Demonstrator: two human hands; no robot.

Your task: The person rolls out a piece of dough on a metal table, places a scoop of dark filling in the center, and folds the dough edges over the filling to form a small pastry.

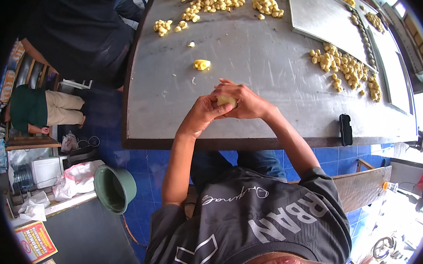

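Note:
Over the near part of the metal table point(157, 103), both my hands close around one pale piece of dough point(226, 101). My left hand point(202, 114) cups it from the left, thumb lying against it. From the right, my right hand point(246, 101) wraps over it, its fingers crossing the fingertips of the left. Much of the dough is hidden by my fingers. Just beyond my hands lies a glossy yellow lump point(201, 64), with a small pale scrap point(191, 44) farther off.
Piles of small pale yellow dough balls point(214, 2) lie at the far side, and more balls point(347, 67) sit at the right beside a metal tray point(330, 18). A black case point(346, 129) rests on the near right edge. A green tub point(115, 189) stands left; people point(77, 34) are nearby.

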